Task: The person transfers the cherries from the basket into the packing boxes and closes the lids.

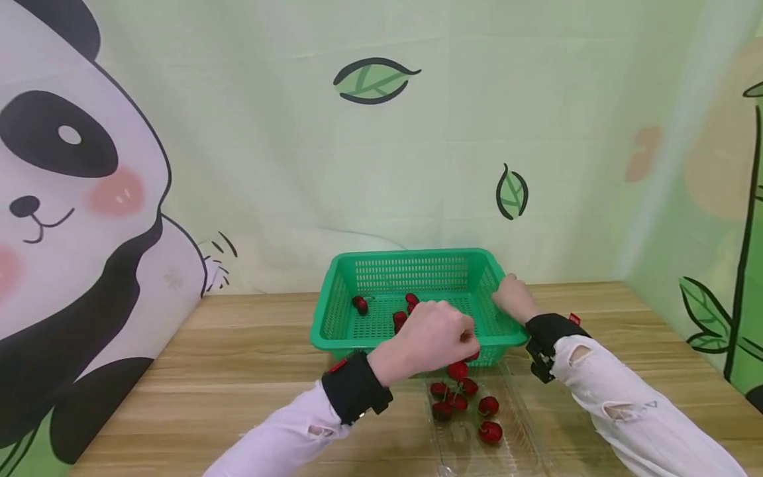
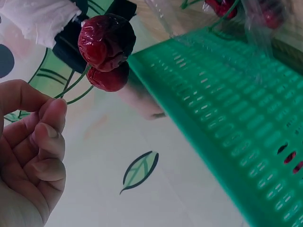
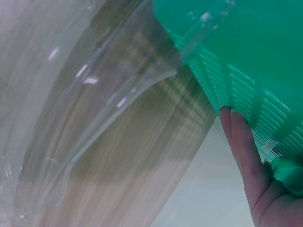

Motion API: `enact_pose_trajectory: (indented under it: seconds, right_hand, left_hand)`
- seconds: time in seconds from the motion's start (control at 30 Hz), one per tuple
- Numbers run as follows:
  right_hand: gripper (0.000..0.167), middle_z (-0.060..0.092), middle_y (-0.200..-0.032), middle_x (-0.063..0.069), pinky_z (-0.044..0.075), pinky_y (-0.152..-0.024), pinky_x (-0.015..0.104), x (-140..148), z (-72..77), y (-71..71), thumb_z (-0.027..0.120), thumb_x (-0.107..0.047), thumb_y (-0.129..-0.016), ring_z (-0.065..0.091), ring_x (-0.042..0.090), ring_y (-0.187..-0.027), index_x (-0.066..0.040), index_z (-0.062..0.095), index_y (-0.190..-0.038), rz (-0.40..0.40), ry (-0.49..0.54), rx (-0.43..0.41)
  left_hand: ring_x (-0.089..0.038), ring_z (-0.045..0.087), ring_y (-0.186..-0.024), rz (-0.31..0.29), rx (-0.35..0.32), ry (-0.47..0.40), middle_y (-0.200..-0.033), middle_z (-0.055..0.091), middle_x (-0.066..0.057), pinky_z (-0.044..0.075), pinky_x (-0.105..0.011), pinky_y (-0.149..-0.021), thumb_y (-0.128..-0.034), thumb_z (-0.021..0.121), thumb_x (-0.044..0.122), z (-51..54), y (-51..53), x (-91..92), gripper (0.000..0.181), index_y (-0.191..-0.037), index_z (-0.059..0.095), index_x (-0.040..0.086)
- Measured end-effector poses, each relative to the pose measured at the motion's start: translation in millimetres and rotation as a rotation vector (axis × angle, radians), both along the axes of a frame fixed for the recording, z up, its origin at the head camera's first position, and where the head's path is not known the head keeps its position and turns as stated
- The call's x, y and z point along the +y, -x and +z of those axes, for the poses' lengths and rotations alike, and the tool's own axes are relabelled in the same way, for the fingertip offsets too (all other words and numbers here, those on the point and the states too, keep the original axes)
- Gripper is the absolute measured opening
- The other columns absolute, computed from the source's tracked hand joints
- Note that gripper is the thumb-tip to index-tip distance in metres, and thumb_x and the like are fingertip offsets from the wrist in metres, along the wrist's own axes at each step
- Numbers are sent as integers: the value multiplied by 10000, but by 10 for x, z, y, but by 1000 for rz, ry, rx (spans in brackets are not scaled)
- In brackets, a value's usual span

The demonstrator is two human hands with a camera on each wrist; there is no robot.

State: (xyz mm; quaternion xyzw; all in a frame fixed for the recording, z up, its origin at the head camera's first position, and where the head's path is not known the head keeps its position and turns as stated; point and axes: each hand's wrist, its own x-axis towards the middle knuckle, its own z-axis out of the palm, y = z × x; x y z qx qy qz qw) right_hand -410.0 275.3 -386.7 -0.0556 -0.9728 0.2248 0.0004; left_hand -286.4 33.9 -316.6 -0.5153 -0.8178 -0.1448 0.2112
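Cherries [image 2: 106,42]: two hang by stems pinched in left hand [image 1: 426,338]; right hand [image 1: 515,298] grips green basket [image 1: 411,265]. Work appears partway: some lie in basket beyond left hand, others in clear tray [image 1: 459,457] below it.

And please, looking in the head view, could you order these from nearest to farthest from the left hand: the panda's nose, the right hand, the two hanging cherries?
1. The hanging cherries, just below the left hand.
2. The right hand, to its right, at the right side of the green basket.
3. The panda's nose, far left on the backdrop.
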Motion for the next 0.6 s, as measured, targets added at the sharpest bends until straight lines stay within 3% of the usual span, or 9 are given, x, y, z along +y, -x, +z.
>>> enact_pose_trajectory:
  seconds: [0.27,0.6]
  right_hand:
    - [483,583,-1080,427,502,-720,391,-149,170,-284,442,-50,-992,544,316,-803,341,345,-1258,3,-11,30]
    - [513,588,-1088,434,500,-706,377,-154,172,-272,461,-59,-982,533,306,-793,351,341,-1265,6,-25,34]
  left_hand:
    - [-54,77,-591,-15,21,44,-620,115,77,34,-174,-535,-808,685,33,-74,-92,52,557,-606,195,203]
    - [-36,88,-561,-46,49,99,-590,127,100,49,-171,-532,-820,719,73,-215,-201,105,548,-600,237,212]
